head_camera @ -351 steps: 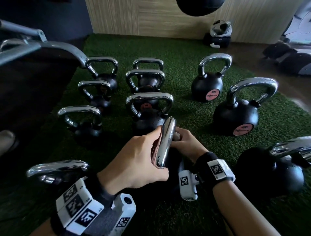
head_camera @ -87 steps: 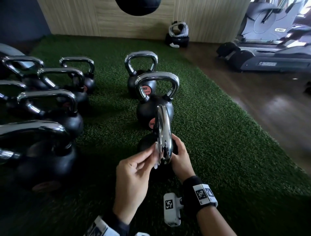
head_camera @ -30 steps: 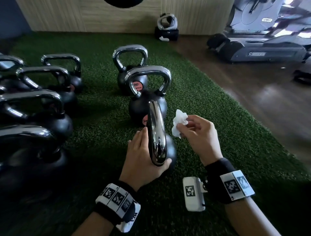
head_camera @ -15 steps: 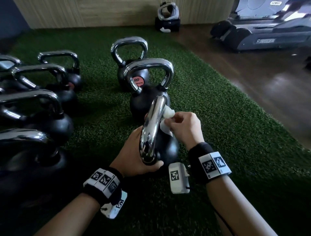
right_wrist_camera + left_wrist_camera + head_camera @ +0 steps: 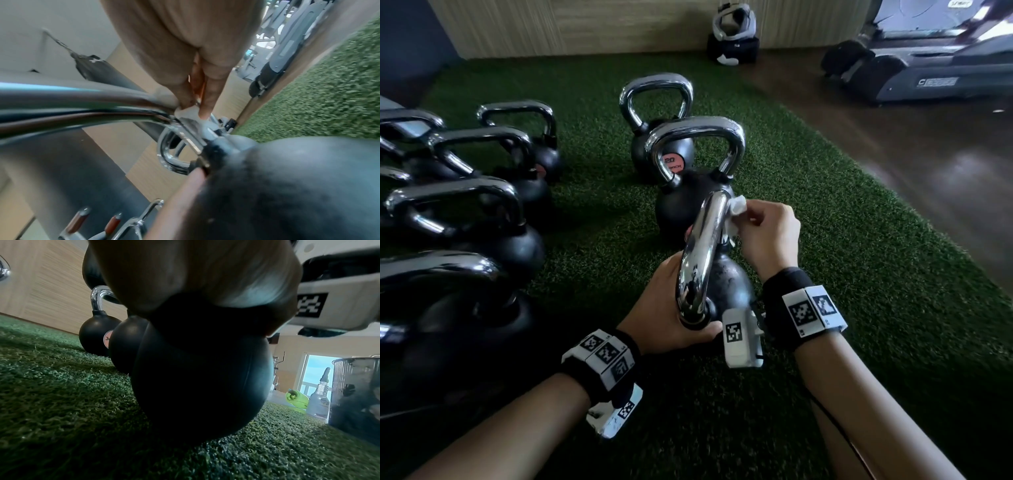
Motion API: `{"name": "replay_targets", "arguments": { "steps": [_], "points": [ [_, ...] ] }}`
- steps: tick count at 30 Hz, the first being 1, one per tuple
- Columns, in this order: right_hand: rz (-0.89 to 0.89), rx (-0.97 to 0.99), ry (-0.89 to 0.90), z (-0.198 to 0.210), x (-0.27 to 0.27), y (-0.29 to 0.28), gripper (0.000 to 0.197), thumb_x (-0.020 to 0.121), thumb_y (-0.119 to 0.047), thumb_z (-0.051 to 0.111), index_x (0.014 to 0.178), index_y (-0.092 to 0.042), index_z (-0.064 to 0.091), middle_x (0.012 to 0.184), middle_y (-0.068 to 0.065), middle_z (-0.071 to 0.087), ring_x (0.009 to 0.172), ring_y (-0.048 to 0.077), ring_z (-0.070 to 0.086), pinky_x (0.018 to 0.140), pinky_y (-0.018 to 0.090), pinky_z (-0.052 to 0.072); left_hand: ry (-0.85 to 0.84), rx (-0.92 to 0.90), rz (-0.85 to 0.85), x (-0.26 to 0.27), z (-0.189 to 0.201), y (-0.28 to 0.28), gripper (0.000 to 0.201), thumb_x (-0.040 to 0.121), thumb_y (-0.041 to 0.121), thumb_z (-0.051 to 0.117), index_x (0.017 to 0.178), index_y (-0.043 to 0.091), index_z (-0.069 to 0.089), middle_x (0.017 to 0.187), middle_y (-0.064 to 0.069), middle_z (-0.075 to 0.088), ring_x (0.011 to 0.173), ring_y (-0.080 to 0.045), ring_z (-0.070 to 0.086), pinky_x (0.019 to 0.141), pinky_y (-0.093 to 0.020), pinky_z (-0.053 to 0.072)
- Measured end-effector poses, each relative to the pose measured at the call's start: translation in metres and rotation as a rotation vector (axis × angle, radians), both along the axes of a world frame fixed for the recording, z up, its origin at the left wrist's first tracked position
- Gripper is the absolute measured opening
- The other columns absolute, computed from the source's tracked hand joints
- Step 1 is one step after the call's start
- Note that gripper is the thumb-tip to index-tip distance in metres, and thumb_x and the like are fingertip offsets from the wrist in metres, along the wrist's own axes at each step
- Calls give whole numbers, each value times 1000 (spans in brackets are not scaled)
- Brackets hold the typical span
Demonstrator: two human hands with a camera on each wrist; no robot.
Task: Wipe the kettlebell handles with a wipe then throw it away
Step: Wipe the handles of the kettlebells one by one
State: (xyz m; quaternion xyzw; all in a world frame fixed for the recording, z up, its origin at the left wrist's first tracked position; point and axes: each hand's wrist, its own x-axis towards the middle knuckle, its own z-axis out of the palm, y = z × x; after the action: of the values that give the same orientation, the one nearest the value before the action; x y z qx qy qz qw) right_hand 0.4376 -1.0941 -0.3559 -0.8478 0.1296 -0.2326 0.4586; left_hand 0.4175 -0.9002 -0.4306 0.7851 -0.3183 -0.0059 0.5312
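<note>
The nearest kettlebell (image 5: 731,291) stands on the green turf with its chrome handle (image 5: 700,253) edge-on to me. My left hand (image 5: 671,315) grips it low down at the handle's near base, thumb curled under; the left wrist view shows only my palm (image 5: 195,272) above the black ball (image 5: 201,386). My right hand (image 5: 748,214) pinches a crumpled white wipe (image 5: 736,207) against the right side of the handle's far upper bend. In the right wrist view, fingertips (image 5: 204,113) press the wipe (image 5: 188,112) onto the chrome handle (image 5: 82,105).
Two more kettlebells (image 5: 695,161) stand just behind, and several others (image 5: 465,219) line the left side. A treadmill (image 5: 914,72) sits on the wooden floor at back right. A shiny metal bin (image 5: 355,394), a spray bottle (image 5: 320,395) and a green object (image 5: 296,398) stand beyond the turf.
My right hand brought the wipe from beside the handle onto its far upper bend. My left hand slid down from the handle's side to its near base.
</note>
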Motion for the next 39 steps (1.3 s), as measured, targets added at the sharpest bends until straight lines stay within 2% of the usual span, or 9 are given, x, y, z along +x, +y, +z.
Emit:
{"name": "replay_targets", "arguments": {
  "steps": [5,8,12,15,19,27,32,36,39],
  "points": [
    [-4,-84,-249,13,-22,14,21,85,-3,65,81,-18,80,62,-13,62,51,-8,47,53,7,33,-61,28,33,-5,7,-2,99,59,46,90,134,72,31,140,10,54,135,-14,52,116,-33,40],
    [25,-100,-227,12,-15,6,18,86,-4,65,75,-15,76,57,-12,59,50,0,46,53,14,32,-32,23,37,-1,-1,0,102,59,44,95,142,55,37,145,2,55,138,-18,52,115,-49,43],
    [29,-145,-280,16,-22,10,18,86,-3,66,86,-13,81,71,-10,68,60,-5,52,60,4,34,-23,58,49,2,-8,-2,104,61,40,96,149,24,42,146,0,54,140,-21,50,116,-50,41],
    [44,-220,-424,15,-50,21,30,85,6,69,106,-11,82,101,0,79,86,5,69,79,9,51,-41,117,81,3,-11,-4,103,61,43,94,148,19,45,147,4,53,141,-14,48,119,-43,38],
    [130,-240,-475,22,-62,23,31,83,7,72,106,-11,82,104,-1,78,93,6,71,85,12,54,10,98,96,3,-15,-4,104,61,45,94,149,20,45,149,3,52,141,-14,49,119,-40,39],
    [116,-101,-323,24,-87,29,18,80,-14,76,96,-16,84,86,-6,77,68,0,62,67,6,45,74,69,113,-1,-9,-3,98,57,53,91,139,14,53,134,10,61,130,-9,57,113,-38,44],
    [223,360,-109,-4,-120,34,14,83,-11,84,96,-15,84,90,-7,81,82,8,78,82,39,64,90,0,93,-4,-9,-2,89,60,50,92,135,19,55,126,-4,67,121,-21,65,102,-52,52],
    [254,471,-175,-7,-123,37,15,82,-6,85,91,-18,84,89,-9,81,85,9,78,80,25,61,38,90,116,-7,-1,-2,74,52,53,82,115,30,52,111,16,59,111,-11,61,105,-40,48],
    [291,495,-160,-19,-131,39,21,81,-3,84,88,-23,83,89,-10,81,86,10,78,80,22,60,83,91,140,-12,5,-3,102,39,55,72,131,18,48,114,18,53,116,-22,56,103,-36,45]
  ]
}}
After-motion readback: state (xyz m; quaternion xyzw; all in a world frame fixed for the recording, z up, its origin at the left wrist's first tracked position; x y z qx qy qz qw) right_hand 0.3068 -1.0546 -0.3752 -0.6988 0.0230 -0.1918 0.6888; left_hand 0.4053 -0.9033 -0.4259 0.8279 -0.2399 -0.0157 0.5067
